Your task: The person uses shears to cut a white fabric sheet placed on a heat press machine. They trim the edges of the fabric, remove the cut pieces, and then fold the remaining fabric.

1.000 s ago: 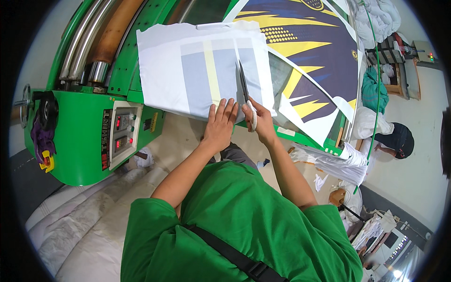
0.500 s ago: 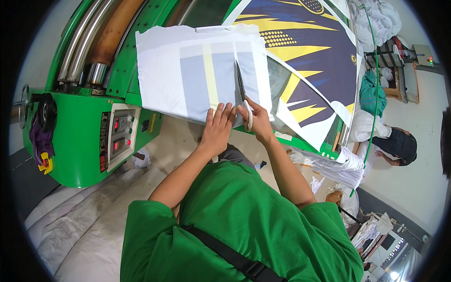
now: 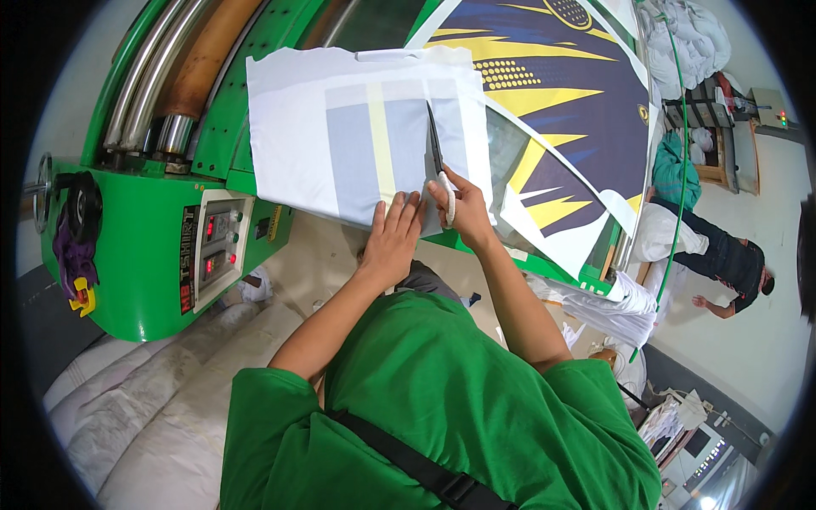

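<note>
White fabric (image 3: 289, 136) with grey-blue panels and a pale yellow stripe lies spread in front of me, folded or doubled at its near edge. My left hand (image 3: 394, 234) rests on that near edge, fingers stretched out flat. Just to its right, my right hand (image 3: 466, 208) grips scissors (image 3: 434, 144) by their white handles. The dark blades point away from me and lie along the right-hand grey-blue panel; how wide they stand apart is hard to see. Beyond the fabric, on the right, lies a large navy and yellow printed piece (image 3: 561, 119) with white margins.
A green roller machine (image 3: 136, 246) stands at the left, with a control panel (image 3: 223, 246). White cloth bundles (image 3: 204, 374) lie at the lower left. A green cord (image 3: 677, 170) hangs at the right. Farther right is another person (image 3: 735, 259). White cloth (image 3: 612, 306) hangs below the machine's right end.
My right hand and the scissors have moved slightly away from me. My left hand has barely shifted. At the right, the other person has moved and extended an arm.
</note>
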{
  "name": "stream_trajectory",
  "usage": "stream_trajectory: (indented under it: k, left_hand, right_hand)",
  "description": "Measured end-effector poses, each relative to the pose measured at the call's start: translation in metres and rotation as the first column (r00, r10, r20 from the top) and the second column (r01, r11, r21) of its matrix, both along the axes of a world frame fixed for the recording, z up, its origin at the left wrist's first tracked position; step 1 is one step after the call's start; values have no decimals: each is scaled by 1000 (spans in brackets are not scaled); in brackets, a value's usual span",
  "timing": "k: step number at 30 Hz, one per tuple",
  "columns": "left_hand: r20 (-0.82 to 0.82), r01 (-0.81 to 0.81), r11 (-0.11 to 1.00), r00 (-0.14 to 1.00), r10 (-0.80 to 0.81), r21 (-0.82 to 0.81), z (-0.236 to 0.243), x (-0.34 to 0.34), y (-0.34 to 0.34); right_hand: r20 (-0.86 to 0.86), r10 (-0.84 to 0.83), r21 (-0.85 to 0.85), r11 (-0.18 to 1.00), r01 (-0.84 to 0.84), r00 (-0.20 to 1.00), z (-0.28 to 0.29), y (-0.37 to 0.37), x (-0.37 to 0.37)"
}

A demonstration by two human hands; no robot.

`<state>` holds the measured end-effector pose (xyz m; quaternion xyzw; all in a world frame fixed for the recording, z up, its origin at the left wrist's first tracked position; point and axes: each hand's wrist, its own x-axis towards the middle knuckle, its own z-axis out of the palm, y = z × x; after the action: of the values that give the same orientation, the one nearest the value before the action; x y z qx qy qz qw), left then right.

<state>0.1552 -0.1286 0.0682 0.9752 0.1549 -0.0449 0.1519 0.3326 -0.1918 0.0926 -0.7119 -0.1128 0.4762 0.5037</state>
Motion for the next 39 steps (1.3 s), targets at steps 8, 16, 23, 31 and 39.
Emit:
stream_trajectory:
  k: [8, 16, 23, 31, 39]
  left_hand:
    - [-17, -18, 1000, 1000, 18, -4, 0, 0, -1]
    - [73, -37, 998, 996, 41, -53, -5, -1, -2]
    - [74, -46, 997, 996, 50, -58, -5, 0, -2]
    - [72, -50, 997, 996, 54, -55, -4, 0, -3]
    - [-8, -35, 999, 999, 34, -25, 0, -1, -3]
  right_hand:
    - [-27, -35, 7, 999, 35, 999, 8, 23, 11]
    - [32, 24, -17, 1000, -23, 999, 4, 27, 14]
    - [9, -20, -22, 1000, 21, 1000, 9, 35, 18]
    - [19, 1, 21, 1000, -1, 1000, 5, 49, 28]
    - [6, 21, 18, 1000, -21, 1000, 2, 51, 32]
